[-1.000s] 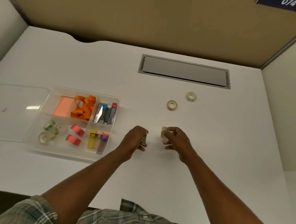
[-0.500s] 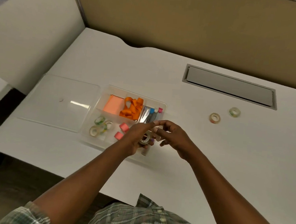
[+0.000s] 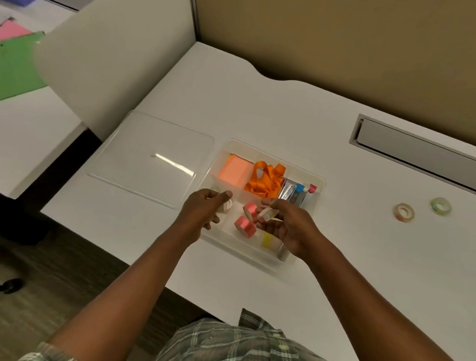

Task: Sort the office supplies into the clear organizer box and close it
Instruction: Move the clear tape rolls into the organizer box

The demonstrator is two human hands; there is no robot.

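Both bare forearms reach from the bottom of the frame to its centre. Left hand [image 3: 202,210]: fingers curled, thumb against forefinger; anything held is hidden. Right hand [image 3: 289,228]: thumb and fingertips pinch a small clear roll [image 3: 268,213]. Hands near, not touching.

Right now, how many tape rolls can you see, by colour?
Pink tape rolls: 2
Orange-edged tape roll, on the desk: 1
Green-patterned tape roll, on the desk: 1
Clear tape roll, in the right hand: 1
Total seen clearly: 5

Desk [image 3: 352,230] looks open between organizer box [image 3: 320,183] and tape rolls [image 3: 403,212]
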